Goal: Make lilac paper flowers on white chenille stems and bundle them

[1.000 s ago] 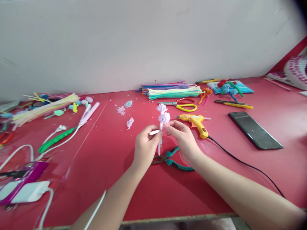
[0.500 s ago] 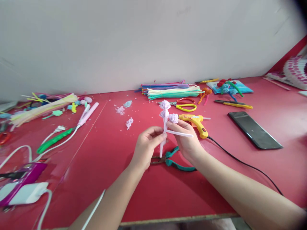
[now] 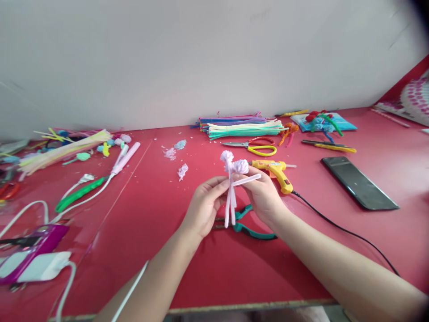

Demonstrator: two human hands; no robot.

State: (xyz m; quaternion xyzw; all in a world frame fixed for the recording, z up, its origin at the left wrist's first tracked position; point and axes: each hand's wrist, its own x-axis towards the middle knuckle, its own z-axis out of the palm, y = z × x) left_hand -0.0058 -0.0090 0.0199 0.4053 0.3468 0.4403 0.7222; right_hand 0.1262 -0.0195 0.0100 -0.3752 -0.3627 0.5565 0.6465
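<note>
Between my hands, above the red table, are lilac pipe-cleaner flowers (image 3: 240, 167) with fluffy round heads and straight stems. My left hand (image 3: 209, 199) pinches the stems between thumb and fingers from the left. From the right, my right hand (image 3: 261, 190) grips them just under the heads, its fingertips partly hidden behind the flowers. One stem sticks out sideways across the right hand, while others hang down. Below them lie teal-handled pliers (image 3: 256, 233), their jaws partly covered by my left hand. A yellow glue gun (image 3: 276, 172) rests just beyond my right hand.
Scissors (image 3: 261, 151) and bundled pipe cleaners (image 3: 246, 129) lie toward the wall. A phone (image 3: 360, 183) is at right; the glue gun's cord runs past my right forearm. At left are a pink heated styling tool (image 3: 125, 158), a purple power strip (image 3: 43, 246) and white cables.
The flowers have tilted and sunk slightly, their heads now lower. Two stems now hang apart below my fingers, and the sideways stem points more upward. Both hands keep their grip.
</note>
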